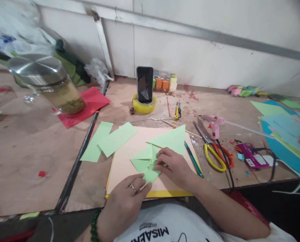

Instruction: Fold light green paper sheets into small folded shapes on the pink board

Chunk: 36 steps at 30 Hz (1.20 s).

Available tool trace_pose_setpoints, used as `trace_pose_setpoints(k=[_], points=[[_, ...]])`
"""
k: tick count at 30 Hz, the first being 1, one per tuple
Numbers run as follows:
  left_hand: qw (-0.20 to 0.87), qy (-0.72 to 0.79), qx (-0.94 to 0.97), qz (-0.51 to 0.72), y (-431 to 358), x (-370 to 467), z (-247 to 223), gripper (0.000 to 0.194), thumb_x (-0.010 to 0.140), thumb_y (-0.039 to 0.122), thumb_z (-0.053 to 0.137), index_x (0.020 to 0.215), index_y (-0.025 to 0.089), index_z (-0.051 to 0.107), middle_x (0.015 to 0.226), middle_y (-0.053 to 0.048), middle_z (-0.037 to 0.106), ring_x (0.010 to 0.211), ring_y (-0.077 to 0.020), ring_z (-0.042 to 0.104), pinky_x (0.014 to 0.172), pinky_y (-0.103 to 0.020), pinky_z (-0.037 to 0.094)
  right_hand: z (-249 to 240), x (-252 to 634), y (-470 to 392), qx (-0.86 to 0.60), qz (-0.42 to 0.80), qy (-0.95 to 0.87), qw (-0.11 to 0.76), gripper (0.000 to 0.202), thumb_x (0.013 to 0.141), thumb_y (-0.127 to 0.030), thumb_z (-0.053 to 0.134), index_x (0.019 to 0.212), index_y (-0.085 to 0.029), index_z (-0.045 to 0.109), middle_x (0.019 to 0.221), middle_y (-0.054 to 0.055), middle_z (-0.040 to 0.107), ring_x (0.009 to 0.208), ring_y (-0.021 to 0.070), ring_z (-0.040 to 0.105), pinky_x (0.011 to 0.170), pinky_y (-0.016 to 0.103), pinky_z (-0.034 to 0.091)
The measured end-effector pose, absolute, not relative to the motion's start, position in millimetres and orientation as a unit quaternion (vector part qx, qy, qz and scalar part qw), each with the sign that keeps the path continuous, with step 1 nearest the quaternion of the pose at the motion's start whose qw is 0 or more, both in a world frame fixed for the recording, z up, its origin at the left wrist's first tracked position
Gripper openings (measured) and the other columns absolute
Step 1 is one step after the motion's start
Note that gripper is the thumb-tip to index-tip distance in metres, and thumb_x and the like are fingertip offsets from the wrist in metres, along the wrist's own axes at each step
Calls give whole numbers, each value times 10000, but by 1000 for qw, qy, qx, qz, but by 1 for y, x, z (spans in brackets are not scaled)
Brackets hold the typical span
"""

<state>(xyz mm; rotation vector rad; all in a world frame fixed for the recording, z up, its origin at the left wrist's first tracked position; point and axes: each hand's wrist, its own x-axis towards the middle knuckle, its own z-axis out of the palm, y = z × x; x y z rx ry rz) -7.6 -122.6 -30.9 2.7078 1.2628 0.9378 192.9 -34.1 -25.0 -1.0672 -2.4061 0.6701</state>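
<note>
A light-green folded paper lies on a stack of pale peach sheets right in front of me. Its flaps are folded in toward the middle. My right hand has its fingers closed on the right side of the fold. With its fingers bent and pressed together, my left hand holds the lower corner; its fingertips partly cover the paper there. Just beyond my right hand lies a green paper triangle. Two green paper strips overlap at the upper left of the stack.
To the right are a green pen, scissors, a pink glue gun with a cord and a purple power strip. A phone stands in a yellow tape roll. At left, a glass tea jar rests on red paper.
</note>
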Motion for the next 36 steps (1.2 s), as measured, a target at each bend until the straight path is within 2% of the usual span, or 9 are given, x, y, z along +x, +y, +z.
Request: trace_pose_setpoints(k=[6, 9, 13, 18, 21, 25, 30, 36], points=[[-16, 397, 872, 284, -122, -5, -27, 356, 790, -39, 392, 981, 79, 667, 1041, -124, 728, 888, -222, 654, 748, -329, 614, -26, 191, -35, -400, 233, -863, 202, 147, 796, -123, 703, 762, -202, 583, 889, 21, 600, 770, 151, 615, 663, 261, 507], [-19, 407, 873, 268, -122, -3, -24, 389, 769, -55, 374, 978, 85, 671, 1038, -121, 732, 892, -218, 651, 760, -335, 610, -21, 190, -36, -409, 217, -865, 195, 192, 756, -116, 727, 845, -205, 582, 910, 40, 603, 844, 192, 612, 713, 310, 529], [-12, 409, 874, 261, -122, 0, -22, 371, 773, -48, 374, 951, 74, 675, 1019, -138, 733, 882, -225, 655, 752, -340, 611, -12, 191, -40, -413, 219, -866, 178, 444, 664, -179, 781, 1042, -211, 549, 1059, 92, 595, 1014, 271, 570, 843, 425, 526], [-9, 413, 869, 273, -122, 0, -21, 370, 788, -40, 367, 948, 75, 681, 1003, -129, 740, 869, -222, 657, 747, -332, 613, -9, 193, -45, -426, 243, -851, 188, 524, 678, -141, 708, 1149, -208, 490, 1152, 114, 565, 1093, 278, 539, 923, 456, 498], [-5, 413, 870, 270, -123, -1, -22, 381, 786, -44, 367, 963, 83, 679, 1019, -125, 737, 884, -218, 655, 759, -337, 612, -11, 195, -46, -422, 258, -846, 201, 483, 700, -114, 648, 1142, -216, 482, 1165, 112, 558, 1112, 271, 535, 947, 463, 480], [-3, 412, 872, 266, -123, -1, -23, 377, 786, -41, 375, 977, 80, 676, 1019, -137, 734, 899, -219, 653, 763, -339, 611, -14, 196, -46, -424, 269, -838, 214, 343, 717, -97, 611, 1023, -203, 497, 1168, 128, 550, 1130, 272, 525, 960, 464, 469], [-3, 412, 873, 262, -124, 0, -21, 374, 777, -40, 370, 963, 67, 677, 1019, -146, 734, 893, -228, 655, 755, -345, 611, -14, 196, -49, -426, 273, -834, 222, 339, 717, -60, 575, 1018, -197, 501, 1198, 138, 539, 1164, 271, 508, 975, 467, 468], [9, 421, 870, 255, -125, 0, -19, 403, 754, -38, 369, 970, 96, 682, 1045, -122, 737, 901, -219, 656, 764, -343, 616, -22, 198, -48, -437, 302, -808, 254, 115, 881, -159, 495, 955, -203, 572, 1138, 143, 576, 1037, 249, 591, 852, 434, 549]])
